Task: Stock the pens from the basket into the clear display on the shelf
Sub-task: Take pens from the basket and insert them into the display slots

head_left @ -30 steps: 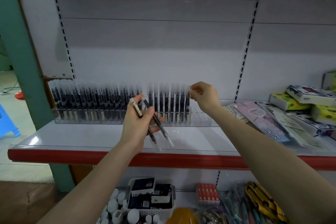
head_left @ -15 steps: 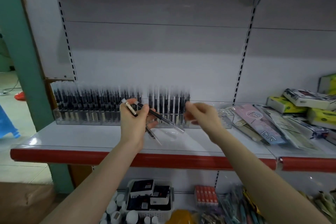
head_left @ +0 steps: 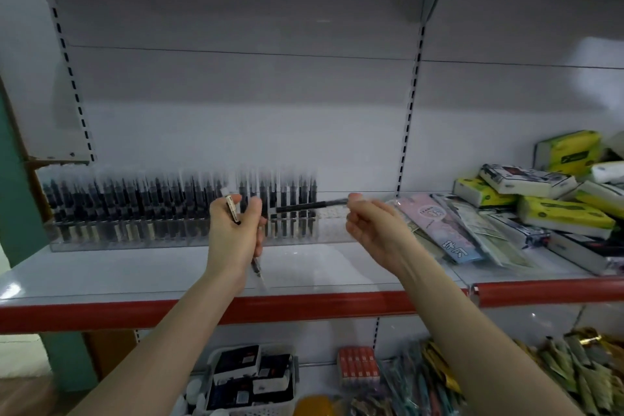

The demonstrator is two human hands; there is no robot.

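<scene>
The right hand [head_left: 366, 223] pinches one black pen [head_left: 312, 205] by its far end, the pen lying almost level and pointing left toward the standing row, just in front of the clear display [head_left: 189, 240]. The left hand [head_left: 236, 230] grips a small bundle of spare pens [head_left: 233, 209]; one labelled end sticks up above the fist and a tip pokes out below the wrist, over the white shelf [head_left: 101, 273]. How many pens the bundle holds cannot be told.

The display sits at the far edge of the shelf against the back panel and is packed with upright pens along most of its length. A few slots at its right end look unfilled, though blur makes the count uncertain. To the right of it lie flat stationery packets [head_left: 449, 230], close to the display's end.

The step in hand appears to be the transfer of a single pen from the bundle into the display. The next move likely calls for turning the pen upright, lining its tip over an open slot at the right end, and lowering it straight so the neighbouring pens are not knocked. The basket named in the task cannot be picked out with certainty on the lower shelf
</scene>
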